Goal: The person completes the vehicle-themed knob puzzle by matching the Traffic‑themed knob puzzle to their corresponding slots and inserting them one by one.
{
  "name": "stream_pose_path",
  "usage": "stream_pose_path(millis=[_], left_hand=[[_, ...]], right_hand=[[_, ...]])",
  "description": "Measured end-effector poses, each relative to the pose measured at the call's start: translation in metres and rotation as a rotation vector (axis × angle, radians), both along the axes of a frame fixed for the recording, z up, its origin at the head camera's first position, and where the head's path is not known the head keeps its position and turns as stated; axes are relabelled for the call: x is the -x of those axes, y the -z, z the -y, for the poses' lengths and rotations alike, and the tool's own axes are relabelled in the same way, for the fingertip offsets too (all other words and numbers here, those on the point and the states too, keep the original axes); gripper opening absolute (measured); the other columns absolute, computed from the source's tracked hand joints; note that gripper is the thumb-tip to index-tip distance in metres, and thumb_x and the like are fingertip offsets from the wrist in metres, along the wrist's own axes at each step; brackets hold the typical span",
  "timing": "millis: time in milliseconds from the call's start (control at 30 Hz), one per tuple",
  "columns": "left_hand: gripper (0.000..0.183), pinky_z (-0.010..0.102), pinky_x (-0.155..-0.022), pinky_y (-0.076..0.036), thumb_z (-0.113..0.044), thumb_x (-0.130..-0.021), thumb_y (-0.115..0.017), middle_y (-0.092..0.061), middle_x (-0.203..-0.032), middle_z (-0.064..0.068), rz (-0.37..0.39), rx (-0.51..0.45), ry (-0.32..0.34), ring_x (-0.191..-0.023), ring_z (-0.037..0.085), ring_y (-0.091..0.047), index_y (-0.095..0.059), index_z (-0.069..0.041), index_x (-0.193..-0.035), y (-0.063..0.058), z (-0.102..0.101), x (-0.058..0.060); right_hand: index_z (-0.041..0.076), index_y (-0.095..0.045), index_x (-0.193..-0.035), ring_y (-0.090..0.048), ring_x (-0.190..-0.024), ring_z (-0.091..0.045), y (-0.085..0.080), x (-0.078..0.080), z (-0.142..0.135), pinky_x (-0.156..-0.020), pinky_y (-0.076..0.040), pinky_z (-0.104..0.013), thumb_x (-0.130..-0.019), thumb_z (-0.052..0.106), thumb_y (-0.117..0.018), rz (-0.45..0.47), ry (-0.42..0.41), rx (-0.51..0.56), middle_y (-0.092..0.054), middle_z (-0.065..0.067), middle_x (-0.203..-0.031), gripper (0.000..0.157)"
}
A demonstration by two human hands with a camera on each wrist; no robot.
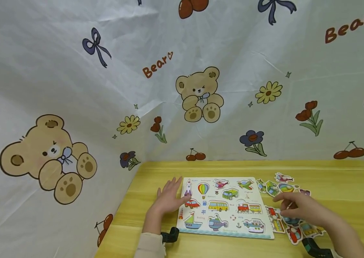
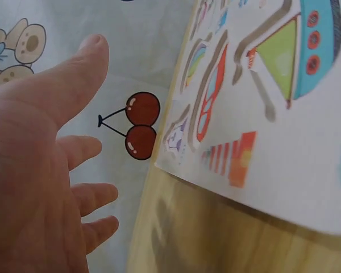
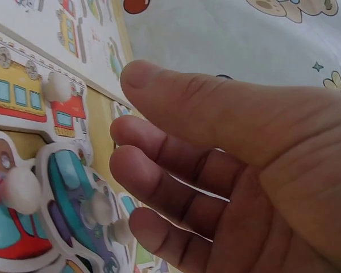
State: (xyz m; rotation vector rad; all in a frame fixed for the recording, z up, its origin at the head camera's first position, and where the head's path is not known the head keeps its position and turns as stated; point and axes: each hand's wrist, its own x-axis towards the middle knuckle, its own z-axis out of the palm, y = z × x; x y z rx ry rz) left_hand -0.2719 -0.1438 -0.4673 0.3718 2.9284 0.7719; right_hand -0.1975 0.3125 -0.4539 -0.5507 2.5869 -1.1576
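A white vehicle puzzle board (image 1: pixel 230 229) lies flat, showing a rocket, balloon, bus and other pictures in shallow recesses. Beside its left edge is my left hand (image 1: pixel 168 199), palm empty, thumb (image 2: pixel 91 60) stretched out toward the board. Over the loose pieces right of the board hovers my right hand (image 1: pixel 304 206), fingers loosely bent and nothing between them. Under and around it are a train piece (image 3: pixel 23 94), a red car piece (image 3: pixel 11 227) and a teal-and-purple piece (image 3: pixel 71 176), each with a white knob. Some pieces are partly hidden by this hand.
Farther back in the loose pile sit a helicopter piece (image 1: pixel 284 177) and a green truck piece (image 1: pixel 271 188). Everything lies on a yellow wood-grain table (image 1: pixel 149 172). A white bear-print sheet (image 1: pixel 227 43) hangs behind and to the left.
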Motion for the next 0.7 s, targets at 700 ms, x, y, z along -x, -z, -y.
stream_pose_path(millis=[700], left_hand=[[0.088,0.076,-0.116,-0.005,-0.061,-0.087,-0.066,-0.027,-0.165,0.014,0.05,0.024,0.068,-0.154,0.044,-0.015,-0.034,-0.02,-0.157,0.025,0.003,0.005]], right_hand=[[0.01,-0.07,-0.096,-0.048,-0.062,0.0,0.021,0.007,0.015,-0.056,-0.041,-0.023,-0.088,0.019,-0.076,-0.027,-0.022,-0.06,-0.06,0.003,-0.075,0.014]])
